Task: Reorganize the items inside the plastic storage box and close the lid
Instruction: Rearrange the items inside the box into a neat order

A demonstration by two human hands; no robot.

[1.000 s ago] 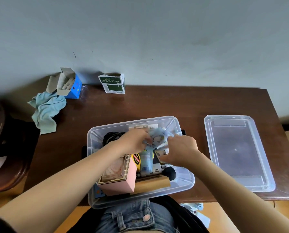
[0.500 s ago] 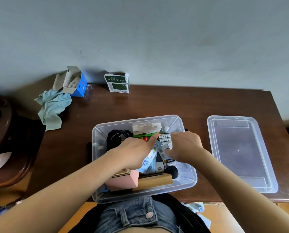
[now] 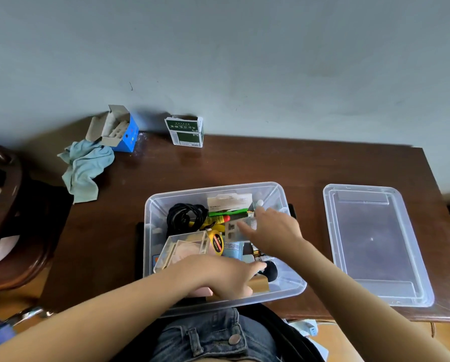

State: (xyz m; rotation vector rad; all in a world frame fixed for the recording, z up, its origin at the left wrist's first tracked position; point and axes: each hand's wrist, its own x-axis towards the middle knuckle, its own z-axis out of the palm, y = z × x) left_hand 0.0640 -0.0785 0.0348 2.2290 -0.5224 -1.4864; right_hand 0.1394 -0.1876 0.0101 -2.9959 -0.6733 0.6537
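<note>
The clear plastic storage box (image 3: 150,205) stands open at the table's front edge. Its clear lid (image 3: 375,244) lies flat to the right. Inside are a black cable coil (image 3: 184,216), a white card pack (image 3: 229,201), a green and red marker (image 3: 226,215), a yellow tape measure (image 3: 216,242), a clear case (image 3: 184,246), a light blue pouch (image 3: 234,250), a wooden block (image 3: 260,283) and a black round item (image 3: 271,270). My right hand (image 3: 273,231) pinches a small grey blister pack (image 3: 240,228) over the box's middle. My left hand (image 3: 218,275) lies over the front items, fingers stretched right.
At the back of the brown table (image 3: 271,165) stand an open blue carton (image 3: 119,129) and a green and white carton (image 3: 186,131). A light blue cloth (image 3: 85,165) hangs over the left edge. A dark wooden chair (image 3: 7,205) is at the left.
My left hand has let go of the light blue pouch and drawn back to the box's front. My right hand has moved toward the back with the grey pack.
</note>
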